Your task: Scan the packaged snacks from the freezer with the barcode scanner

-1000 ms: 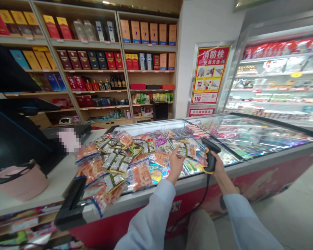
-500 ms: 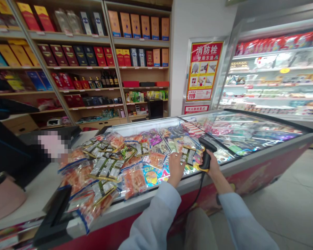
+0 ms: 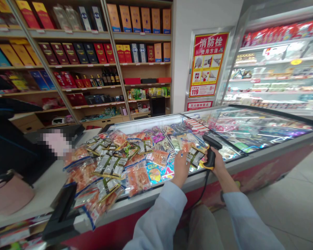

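My right hand [image 3: 219, 163] is wrapped round the grip of a black and yellow handheld scanner [image 3: 211, 152], whose cable hangs down over the freezer's front edge. Close to its left, my left hand [image 3: 181, 166] holds the left edge of a small silver and dark green packet [image 3: 194, 157]. That packet is over the freezer's glass, just left of the scanner. Further left, more silver-green packets [image 3: 111, 166] lie heaped with clear bags of orange-brown food [image 3: 138, 177] on the freezer top.
The long chest freezer [image 3: 266, 156] runs off to the right. A counter [image 3: 45, 194] with a pink bag [image 3: 11, 196] stands at the left. Behind are shelves of boxes [image 3: 80, 53], a red poster [image 3: 208, 66] and a lit refrigerated display [image 3: 276, 73].
The view has shifted slightly, so most things sit a little further right. The packet at my left hand is now tilted differently and sits closer to the scanner.
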### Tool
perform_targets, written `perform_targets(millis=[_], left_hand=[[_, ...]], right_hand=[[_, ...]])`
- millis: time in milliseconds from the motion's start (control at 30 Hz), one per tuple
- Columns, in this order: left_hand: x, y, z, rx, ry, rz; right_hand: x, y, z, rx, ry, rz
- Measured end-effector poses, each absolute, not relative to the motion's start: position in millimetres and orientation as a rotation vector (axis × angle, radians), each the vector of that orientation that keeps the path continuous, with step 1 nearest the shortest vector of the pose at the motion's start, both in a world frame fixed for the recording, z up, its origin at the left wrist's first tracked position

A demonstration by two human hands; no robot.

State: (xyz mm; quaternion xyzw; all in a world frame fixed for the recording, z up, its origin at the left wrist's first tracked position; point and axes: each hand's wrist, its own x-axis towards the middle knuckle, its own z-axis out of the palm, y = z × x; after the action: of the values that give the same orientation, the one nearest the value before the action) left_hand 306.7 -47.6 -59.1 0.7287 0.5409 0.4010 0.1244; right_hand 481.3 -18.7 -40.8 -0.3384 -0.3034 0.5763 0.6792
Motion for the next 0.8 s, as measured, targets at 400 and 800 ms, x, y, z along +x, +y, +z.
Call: perform_targets(millis=[400,800], left_hand=[[297,-59,-47,2.199,1.508,1.149],[253,-92,9,2.134,1.481,1.278]], right_hand=[[479,-21,-28,-0.817,-0.561,1.324],[481,-36,-7,-0.764,-0.485,1.311]])
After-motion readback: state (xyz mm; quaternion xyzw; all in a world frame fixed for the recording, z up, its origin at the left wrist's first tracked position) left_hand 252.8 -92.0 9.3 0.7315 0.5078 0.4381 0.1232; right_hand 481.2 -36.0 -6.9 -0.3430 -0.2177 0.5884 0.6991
